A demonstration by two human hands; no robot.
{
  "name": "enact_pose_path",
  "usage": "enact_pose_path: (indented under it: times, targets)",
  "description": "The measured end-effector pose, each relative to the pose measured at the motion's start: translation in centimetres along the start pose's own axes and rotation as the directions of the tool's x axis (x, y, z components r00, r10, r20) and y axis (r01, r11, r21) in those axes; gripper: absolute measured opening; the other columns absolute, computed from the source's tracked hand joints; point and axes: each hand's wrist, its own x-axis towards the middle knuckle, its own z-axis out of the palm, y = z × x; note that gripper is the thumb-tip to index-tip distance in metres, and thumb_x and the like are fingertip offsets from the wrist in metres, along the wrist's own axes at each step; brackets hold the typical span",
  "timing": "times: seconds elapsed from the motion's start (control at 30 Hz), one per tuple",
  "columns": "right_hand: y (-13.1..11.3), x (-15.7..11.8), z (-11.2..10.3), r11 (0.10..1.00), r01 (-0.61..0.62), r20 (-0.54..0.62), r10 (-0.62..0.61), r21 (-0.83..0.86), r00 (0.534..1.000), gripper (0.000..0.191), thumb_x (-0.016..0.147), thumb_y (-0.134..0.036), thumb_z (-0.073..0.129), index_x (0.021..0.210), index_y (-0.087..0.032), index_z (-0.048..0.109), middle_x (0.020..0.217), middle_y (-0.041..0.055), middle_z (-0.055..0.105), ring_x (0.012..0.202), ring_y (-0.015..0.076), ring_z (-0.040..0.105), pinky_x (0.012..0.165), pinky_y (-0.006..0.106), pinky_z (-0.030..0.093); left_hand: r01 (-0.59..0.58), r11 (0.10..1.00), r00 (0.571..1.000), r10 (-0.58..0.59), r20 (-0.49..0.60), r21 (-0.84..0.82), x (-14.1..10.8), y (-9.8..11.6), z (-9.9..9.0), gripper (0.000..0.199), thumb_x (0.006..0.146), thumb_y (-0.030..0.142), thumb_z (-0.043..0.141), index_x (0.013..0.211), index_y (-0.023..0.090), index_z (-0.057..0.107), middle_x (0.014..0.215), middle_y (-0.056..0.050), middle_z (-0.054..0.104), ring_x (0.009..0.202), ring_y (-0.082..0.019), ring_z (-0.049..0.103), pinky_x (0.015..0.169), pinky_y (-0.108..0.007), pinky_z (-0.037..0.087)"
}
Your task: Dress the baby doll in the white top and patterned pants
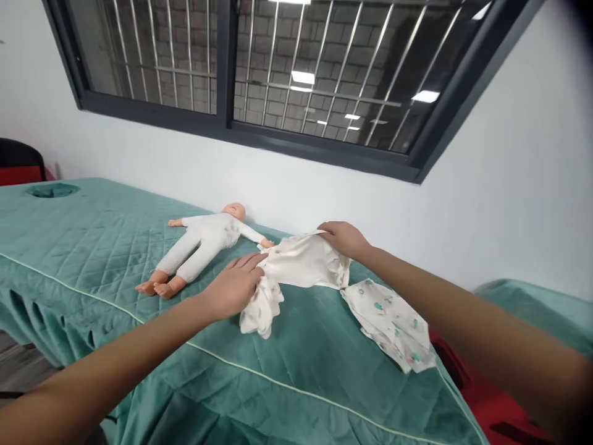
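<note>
A white garment (303,262) is stretched between my two hands above the green bed cover. My left hand (236,281) is closed on its left end, where a crumpled white part hangs down. Its right end is pinched at the upper edge by my right hand (345,238). To the right of the garment lies a white cloth with a coloured print (391,324). A baby doll (204,241) in a white suit lies on its back to the left, one of its hands close to the garment's left end.
The quilted green bed (92,228) has a round hole (53,190) at its far left end. Behind it are a white wall and a barred window (227,68). Something red (500,395) stands at the lower right. A black and red chair (21,162) is at the far left.
</note>
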Motion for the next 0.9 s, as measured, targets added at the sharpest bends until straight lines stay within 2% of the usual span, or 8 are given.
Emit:
enact_pose_path:
  times: [0.2, 0.27, 0.37, 0.5, 0.67, 0.77, 0.83, 0.9]
  targets:
    - [-4.8, -5.0, -5.0, 0.896, 0.238, -0.116, -0.209, 0.376, 0.971, 0.032, 0.096, -0.038, 0.046, 0.106, -0.023, 0.072, 0.111, 0.0032, 0.073, 0.102, 0.0201, 0.065, 0.090, 0.031, 0.046, 0.011, 0.986, 0.983, -0.041, -0.178, -0.167, 4.5, 5.0, -0.7, 0.029, 0.088, 0.010, 0.044, 0.109, 0.016, 0.063, 0.162, -0.012, 0.024, 0.149, -0.029, 0.023, 0.117, -0.051, 0.031]
    - [-5.9, -7.1, -6.7, 0.830, 0.266, -0.076, -0.264, 0.490, 0.962, 0.030, 0.095, -0.037, 0.049, 0.106, -0.024, 0.073, 0.109, 0.0021, 0.074, 0.101, 0.0193, 0.066, 0.091, 0.031, 0.047, -0.023, 0.979, 0.981, -0.017, -0.192, -0.205, 5.3, 5.9, -0.9, 0.030, 0.089, 0.011, 0.044, 0.113, 0.018, 0.061, 0.156, -0.013, 0.034, 0.143, -0.028, 0.033, 0.114, -0.050, 0.035]
    - [-5.9, -10.5, -8.9, 0.793, 0.187, 0.025, -0.246, 0.579, 0.969, 0.031, 0.093, -0.043, 0.052, 0.105, -0.025, 0.075, 0.108, 0.0024, 0.074, 0.100, 0.0207, 0.066, 0.088, 0.032, 0.049, -0.072, 0.972, 0.986, 0.034, -0.166, -0.225, 5.4, 6.6, -1.4, 0.027, 0.091, 0.013, 0.041, 0.110, 0.019, 0.060, 0.122, -0.010, 0.061, 0.114, -0.024, 0.056, 0.099, -0.043, 0.047]
    - [-4.7, -14.2, -9.7, 0.770, -0.039, 0.189, -0.106, 0.637, 0.976, 0.038, 0.091, -0.051, 0.056, 0.113, -0.026, 0.074, 0.116, 0.0033, 0.073, 0.103, 0.0246, 0.066, 0.088, 0.035, 0.051, -0.058, 0.988, 0.977, 0.027, -0.212, -0.140, 4.8, 7.4, -2.9, 0.022, 0.094, 0.015, 0.039, 0.102, 0.020, 0.059, 0.102, -0.006, 0.061, 0.095, -0.021, 0.059, 0.082, -0.035, 0.049]
    - [-6.1, -16.4, -6.3, 0.593, -0.143, 0.321, -0.207, 0.793, 0.924, 0.058, 0.082, -0.050, 0.070, 0.134, -0.027, 0.059, 0.125, 0.0050, 0.068, 0.112, 0.0276, 0.063, 0.099, 0.042, 0.049, -0.047, 0.986, 0.905, 0.109, -0.411, 0.157, 5.0, 9.6, -4.2, 0.023, 0.095, 0.017, 0.041, 0.109, 0.019, 0.059, 0.103, -0.008, 0.061, 0.091, -0.021, 0.059, 0.076, -0.033, 0.048]
    - [-8.8, -17.0, -2.4, 0.338, -0.336, 0.416, -0.204, 0.879, 0.886, 0.058, 0.078, -0.048, 0.073, 0.129, -0.023, 0.062, 0.109, 0.0070, 0.071, 0.098, 0.0277, 0.067, 0.086, 0.044, 0.056, -0.149, 0.939, 0.818, 0.292, -0.495, 0.309, 4.9, 11.6, -3.6, 0.021, 0.097, 0.019, 0.041, 0.103, 0.018, 0.061, 0.093, -0.008, 0.060, 0.084, -0.020, 0.057, 0.072, -0.033, 0.046]
    - [-10.7, -17.4, 0.6, 0.145, -0.315, 0.331, -0.104, 0.938, 0.938, 0.055, 0.072, -0.046, 0.079, 0.121, -0.024, 0.067, 0.112, 0.0068, 0.070, 0.103, 0.0281, 0.065, 0.090, 0.043, 0.055, -0.230, 0.919, 0.764, 0.374, -0.527, 0.319, 4.0, 13.1, -2.8, 0.020, 0.097, 0.018, 0.041, 0.100, 0.019, 0.061, 0.087, -0.006, 0.060, 0.079, -0.019, 0.057, 0.070, -0.033, 0.045]
    - [-12.2, -18.0, 3.6, -0.051, -0.243, 0.244, 0.031, 0.969, 0.969, 0.043, 0.075, -0.052, 0.075, 0.110, -0.027, 0.070, 0.111, 0.0062, 0.071, 0.107, 0.0281, 0.064, 0.096, 0.043, 0.052, -0.295, 0.928, 0.757, 0.372, -0.537, 0.227, 2.3, 14.3, -2.0, 0.019, 0.096, 0.017, 0.043, 0.103, 0.020, 0.060, 0.089, -0.006, 0.061, 0.080, -0.018, 0.058, 0.072, -0.033, 0.046]
